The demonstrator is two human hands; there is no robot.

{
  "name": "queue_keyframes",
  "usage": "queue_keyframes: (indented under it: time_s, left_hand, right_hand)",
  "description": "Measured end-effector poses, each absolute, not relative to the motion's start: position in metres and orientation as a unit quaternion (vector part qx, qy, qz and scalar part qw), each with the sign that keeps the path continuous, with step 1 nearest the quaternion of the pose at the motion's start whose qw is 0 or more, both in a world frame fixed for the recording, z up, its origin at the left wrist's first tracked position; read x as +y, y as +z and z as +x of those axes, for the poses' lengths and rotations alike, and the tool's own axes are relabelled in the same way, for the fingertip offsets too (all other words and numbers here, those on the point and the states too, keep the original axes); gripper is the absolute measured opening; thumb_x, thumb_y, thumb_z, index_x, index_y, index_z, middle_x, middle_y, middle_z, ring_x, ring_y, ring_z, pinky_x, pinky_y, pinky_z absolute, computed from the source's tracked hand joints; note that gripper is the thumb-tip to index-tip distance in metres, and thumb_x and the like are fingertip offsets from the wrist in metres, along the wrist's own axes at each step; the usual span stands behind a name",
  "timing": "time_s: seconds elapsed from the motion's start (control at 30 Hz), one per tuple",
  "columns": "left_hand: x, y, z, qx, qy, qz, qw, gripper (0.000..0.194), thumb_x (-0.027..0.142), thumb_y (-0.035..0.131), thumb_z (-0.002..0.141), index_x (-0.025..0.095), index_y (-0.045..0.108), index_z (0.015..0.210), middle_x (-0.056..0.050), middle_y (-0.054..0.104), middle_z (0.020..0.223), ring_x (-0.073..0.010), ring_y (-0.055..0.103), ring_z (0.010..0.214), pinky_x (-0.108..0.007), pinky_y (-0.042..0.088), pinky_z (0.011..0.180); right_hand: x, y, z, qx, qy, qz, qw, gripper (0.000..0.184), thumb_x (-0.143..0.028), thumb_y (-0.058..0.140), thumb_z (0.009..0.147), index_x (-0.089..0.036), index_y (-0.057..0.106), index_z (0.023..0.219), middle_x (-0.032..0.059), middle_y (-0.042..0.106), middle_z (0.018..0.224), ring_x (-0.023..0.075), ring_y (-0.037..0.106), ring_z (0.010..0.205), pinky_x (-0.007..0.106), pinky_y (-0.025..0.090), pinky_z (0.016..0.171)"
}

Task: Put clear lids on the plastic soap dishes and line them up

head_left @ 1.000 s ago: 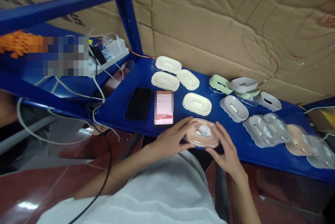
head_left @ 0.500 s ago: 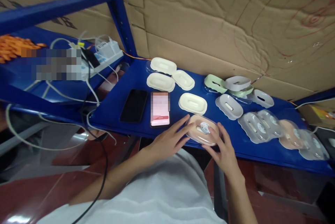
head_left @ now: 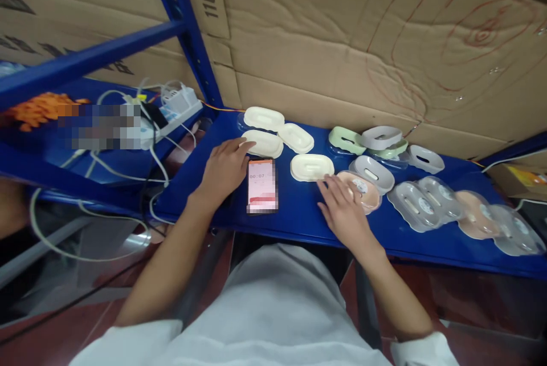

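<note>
My left hand (head_left: 224, 167) rests on the blue shelf (head_left: 299, 215), covering a dark phone beside a lit phone (head_left: 262, 185). Its fingers lie loosely stretched toward a cream oval tray (head_left: 262, 143). My right hand (head_left: 342, 209) lies flat with fingers apart, touching the left edge of a pink oval case under a clear cover (head_left: 363, 190). Neither hand grips anything.
Cream trays (head_left: 311, 167), green (head_left: 344, 140) and grey trays (head_left: 371, 174) and clear-covered cases (head_left: 421, 205) line the shelf rightward. Cardboard (head_left: 342, 41) forms the back wall. A power strip with white cables (head_left: 175, 105) sits left, behind a blue upright post (head_left: 188, 41).
Both hands let go of the pink case. It now lies farther back and right on the shelf. My left hand moved left onto the dark phone; my right hand followed the case.
</note>
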State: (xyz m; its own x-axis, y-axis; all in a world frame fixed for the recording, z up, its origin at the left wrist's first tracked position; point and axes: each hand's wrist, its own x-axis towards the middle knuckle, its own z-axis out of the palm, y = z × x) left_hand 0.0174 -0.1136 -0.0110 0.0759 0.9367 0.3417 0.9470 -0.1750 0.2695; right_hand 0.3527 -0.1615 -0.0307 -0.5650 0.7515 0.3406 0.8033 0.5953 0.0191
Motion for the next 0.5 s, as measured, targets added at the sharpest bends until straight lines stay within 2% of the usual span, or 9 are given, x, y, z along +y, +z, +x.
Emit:
queue_keyframes:
  time_s: [0.17,0.33,0.5]
  left_hand:
    - [-0.083,-0.005,0.012,-0.661,-0.178,-0.729,-0.001,0.048,0.018,0.049,0.099,0.02,0.061,0.146,-0.013,0.063,0.151,-0.0353,0.058,0.138,-0.054,0.047,0.113]
    - [-0.042,-0.004,0.002,-0.671,-0.186,-0.717,-0.01,0.05,0.019,0.054,0.099,0.02,0.058,0.149,-0.012,0.061,0.154,-0.0351,0.057,0.138,-0.054,0.046,0.114]
    - [0.006,-0.003,-0.029,-0.655,-0.188,-0.731,-0.031,0.048,0.015,0.055,0.101,0.006,0.052,0.149,-0.017,0.063,0.149,-0.0273,0.059,0.132,-0.044,0.046,0.115]
  right_hand:
    - [-0.142,-0.029,0.323,-0.912,-0.047,-0.397,0.087,0.049,-0.022,0.049,0.108,-0.016,0.055,0.156,0.0194,0.063,0.151,0.0342,0.057,0.144,0.062,0.032,0.127]
    - [-0.141,-0.028,0.323,-0.921,-0.047,-0.375,0.095,0.047,-0.024,0.046,0.11,-0.016,0.055,0.156,0.0165,0.058,0.157,0.0305,0.054,0.147,0.058,0.033,0.128]
    - [-0.155,-0.034,0.326,-0.922,-0.067,-0.36,0.128,0.042,-0.023,0.047,0.11,-0.016,0.063,0.148,0.0139,0.063,0.153,0.029,0.058,0.143,0.056,0.035,0.129]
